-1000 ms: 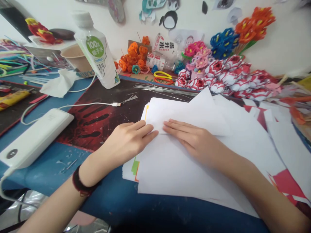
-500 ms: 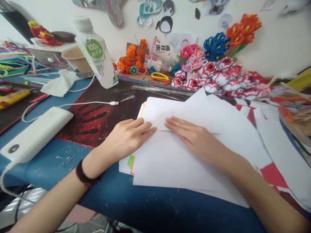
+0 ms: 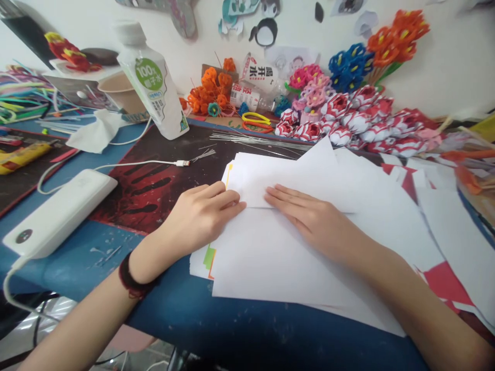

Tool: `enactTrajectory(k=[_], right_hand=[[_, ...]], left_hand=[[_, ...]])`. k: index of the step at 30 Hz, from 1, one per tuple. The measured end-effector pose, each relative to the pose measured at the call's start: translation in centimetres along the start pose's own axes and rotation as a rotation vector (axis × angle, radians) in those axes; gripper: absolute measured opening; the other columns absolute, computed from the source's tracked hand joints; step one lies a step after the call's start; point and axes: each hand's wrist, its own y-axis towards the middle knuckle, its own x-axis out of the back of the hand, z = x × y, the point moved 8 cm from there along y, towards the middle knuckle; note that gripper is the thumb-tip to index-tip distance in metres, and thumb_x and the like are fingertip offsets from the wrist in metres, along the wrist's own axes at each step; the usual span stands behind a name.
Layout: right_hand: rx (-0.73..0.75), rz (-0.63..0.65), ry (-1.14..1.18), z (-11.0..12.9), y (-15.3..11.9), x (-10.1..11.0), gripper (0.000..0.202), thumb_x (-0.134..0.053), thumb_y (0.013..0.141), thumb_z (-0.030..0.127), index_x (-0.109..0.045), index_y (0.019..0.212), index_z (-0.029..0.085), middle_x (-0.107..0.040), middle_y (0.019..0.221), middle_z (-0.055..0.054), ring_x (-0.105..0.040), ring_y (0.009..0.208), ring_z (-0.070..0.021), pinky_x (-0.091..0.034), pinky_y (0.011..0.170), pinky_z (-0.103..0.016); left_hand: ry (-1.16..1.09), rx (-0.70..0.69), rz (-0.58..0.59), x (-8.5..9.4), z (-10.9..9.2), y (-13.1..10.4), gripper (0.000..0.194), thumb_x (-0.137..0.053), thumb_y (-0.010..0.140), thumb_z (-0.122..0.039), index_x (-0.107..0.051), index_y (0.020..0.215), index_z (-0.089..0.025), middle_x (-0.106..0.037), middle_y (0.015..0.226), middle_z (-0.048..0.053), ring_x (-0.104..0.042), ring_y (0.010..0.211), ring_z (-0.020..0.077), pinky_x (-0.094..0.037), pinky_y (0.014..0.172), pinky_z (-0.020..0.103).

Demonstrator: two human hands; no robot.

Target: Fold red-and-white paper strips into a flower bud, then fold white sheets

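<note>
A folded sheet of white paper (image 3: 290, 172) lies on top of a stack of white sheets (image 3: 263, 257), its creased edge facing me. My right hand (image 3: 305, 208) rests flat on that crease, fingers stretched out and pointing left. At the left end of the fold, my left hand (image 3: 209, 208) has its fingers curled together at the paper's edge; what is between them, if anything, is hidden. Green and orange marks (image 3: 209, 260) show at the stack's left side.
A white power bank (image 3: 62, 211) with a cable lies left, a white bottle (image 3: 154, 93) stands behind. Thin wires (image 3: 251, 139), red-and-white paper flowers (image 3: 359, 121) and blue flowers (image 3: 350, 67) are at the back. Paper scraps (image 3: 444, 268) lie right.
My left hand has shifted slightly left, and its fingers are more curled. My right hand stays on the crease. The view has moved a little.
</note>
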Motion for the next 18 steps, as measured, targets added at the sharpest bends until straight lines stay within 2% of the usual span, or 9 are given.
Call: enactTrajectory(k=[5,9,11,14,18], right_hand=[[0.011,-0.012,-0.031,0.2,0.0,0.0,0.046,-0.042,0.099,0.004,-0.054,0.143,0.008,-0.052,0.149,-0.01,-0.048,0.14,-0.0216,-0.041,0.118,-0.042],[0.004,-0.005,-0.038,0.3,-0.1,0.1,0.047,-0.04,0.099,0.004,-0.053,0.143,0.01,-0.052,0.15,-0.009,-0.048,0.141,-0.0204,-0.041,0.118,-0.041],[0.001,0.0,-0.031,0.2,-0.1,0.1,0.047,-0.039,0.1,0.005,-0.054,0.143,0.011,-0.052,0.149,-0.008,-0.048,0.14,-0.0196,-0.041,0.118,-0.041],[-0.003,0.001,-0.021,0.2,0.0,0.1,0.046,-0.04,0.1,0.005,-0.054,0.143,0.011,-0.052,0.149,-0.009,-0.048,0.14,-0.0198,-0.042,0.118,-0.04],[-0.004,-0.005,-0.017,0.3,0.0,0.2,0.049,-0.041,0.097,0.003,-0.053,0.144,0.011,-0.052,0.149,-0.009,-0.047,0.141,-0.0199,-0.042,0.118,-0.04]], left_hand=[[0.032,0.008,0.023,-0.3,0.0,0.0,0.02,-0.053,0.097,-0.013,-0.071,0.1,-0.019,-0.071,0.092,0.003,-0.056,0.075,0.0167,-0.043,0.058,0.031],[0.039,0.085,-0.056,0.3,0.7,-0.2,0.02,-0.055,0.093,-0.009,-0.072,0.093,-0.019,-0.073,0.094,0.003,-0.057,0.078,0.0173,-0.045,0.061,0.031],[0.027,0.091,-0.082,0.5,0.7,-0.2,0.021,-0.056,0.092,-0.008,-0.073,0.099,-0.019,-0.073,0.096,0.003,-0.058,0.079,0.0177,-0.046,0.061,0.031],[-0.005,0.046,-0.052,0.1,0.1,0.0,0.027,-0.057,0.093,-0.01,-0.071,0.113,-0.019,-0.073,0.102,0.004,-0.058,0.082,0.0187,-0.047,0.064,0.031],[-0.03,0.033,0.0,-0.6,-0.2,0.2,0.028,-0.054,0.096,-0.01,-0.071,0.116,-0.021,-0.073,0.106,0.005,-0.058,0.083,0.0184,-0.046,0.066,0.032]])
